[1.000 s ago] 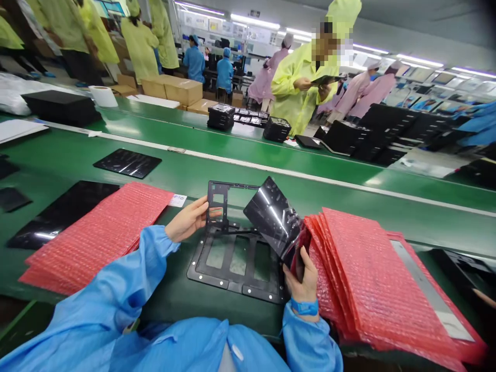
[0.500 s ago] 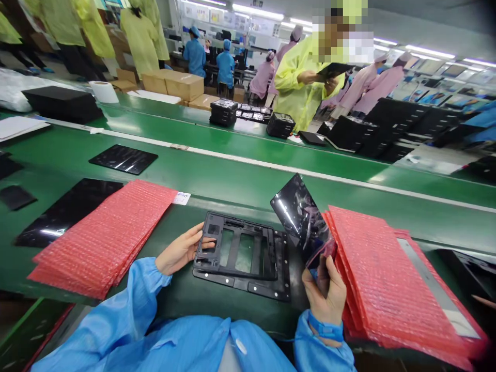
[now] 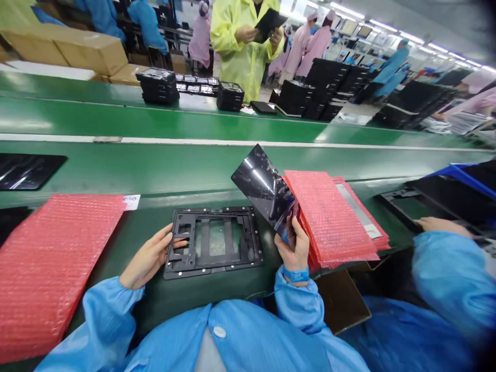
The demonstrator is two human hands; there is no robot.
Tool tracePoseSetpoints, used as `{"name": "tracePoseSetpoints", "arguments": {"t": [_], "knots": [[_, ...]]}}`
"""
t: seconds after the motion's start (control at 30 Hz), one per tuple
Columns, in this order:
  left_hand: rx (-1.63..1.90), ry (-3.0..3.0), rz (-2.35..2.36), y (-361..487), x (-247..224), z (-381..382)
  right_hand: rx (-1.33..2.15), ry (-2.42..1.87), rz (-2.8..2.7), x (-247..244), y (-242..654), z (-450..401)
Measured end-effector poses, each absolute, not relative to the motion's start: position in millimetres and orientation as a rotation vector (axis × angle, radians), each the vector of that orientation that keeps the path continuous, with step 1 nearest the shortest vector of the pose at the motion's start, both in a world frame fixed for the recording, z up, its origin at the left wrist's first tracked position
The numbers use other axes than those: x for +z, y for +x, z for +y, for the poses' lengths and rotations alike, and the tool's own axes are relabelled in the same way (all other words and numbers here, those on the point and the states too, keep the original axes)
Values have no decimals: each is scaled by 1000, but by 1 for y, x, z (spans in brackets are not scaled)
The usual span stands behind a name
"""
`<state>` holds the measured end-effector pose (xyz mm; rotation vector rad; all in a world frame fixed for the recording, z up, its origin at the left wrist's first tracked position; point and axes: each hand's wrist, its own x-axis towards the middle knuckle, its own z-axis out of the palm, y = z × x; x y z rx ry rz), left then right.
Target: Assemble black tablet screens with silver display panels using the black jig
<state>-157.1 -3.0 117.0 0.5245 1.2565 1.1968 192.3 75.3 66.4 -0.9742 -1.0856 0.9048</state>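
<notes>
My left hand (image 3: 150, 257) grips the left side of a black frame (image 3: 188, 258) with rectangular openings, fingertips showing through one opening. The frame lies over a black plate with pale dots along its edge (image 3: 256, 247), on the green bench. My right hand (image 3: 294, 245), with a blue band at the wrist, is closed on the lower end of a glossy black panel (image 3: 265, 187), which is raised and tilted up to the left. Just right of that hand lies a stack of red bubble-wrap sleeves (image 3: 321, 212).
More red sleeves (image 3: 65, 248) lie at the left, near a glossy black panel (image 3: 29, 170). A co-worker's hand (image 3: 444, 225) touches a black frame (image 3: 403, 206) at the right. Across the bench, a person in yellow (image 3: 244, 57) holds a dark panel.
The view has turned to the right, bringing a co-worker's blue sleeve into sight. The black frame now sits lower and flatter over the dotted plate. My right hand still holds the panel up.
</notes>
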Motion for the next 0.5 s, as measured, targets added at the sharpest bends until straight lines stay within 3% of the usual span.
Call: {"name": "tracePoseSetpoints", "arguments": {"t": [0.17,0.37,0.5], "knots": [[1189,611,1264,-151,116,1,906,-957,-1098,66,192,76],[885,1392,2060,-159,102,6,956,-983,-1053,61,193,74],[943,1595,2101,-157,108,8,1072,-1028,-931,71,188,76]]}}
